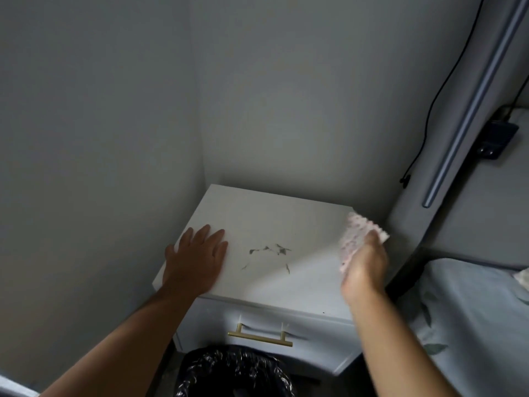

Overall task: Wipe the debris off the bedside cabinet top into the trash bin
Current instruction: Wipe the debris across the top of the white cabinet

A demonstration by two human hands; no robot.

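The white bedside cabinet top (274, 213) fills the middle of the view, set into a wall corner. Dark scraps of debris (270, 250) lie scattered near its centre. My left hand (197, 262) rests flat on the top's left front part, fingers spread, holding nothing. My right hand (365, 265) hovers at the cabinet's right edge, gripping a pink-and-white patterned cloth (355, 239) that sticks up above the fingers. A trash bin (234, 373) lined with a black bag stands on the floor in front of the cabinet, below the drawer.
The drawer carries a brass handle (260, 338). Grey walls close in at the left and back. A padded headboard (458, 167) and the bed (472, 325) stand at the right, with a black cable (429, 110) and a dark plug (496, 140) on them.
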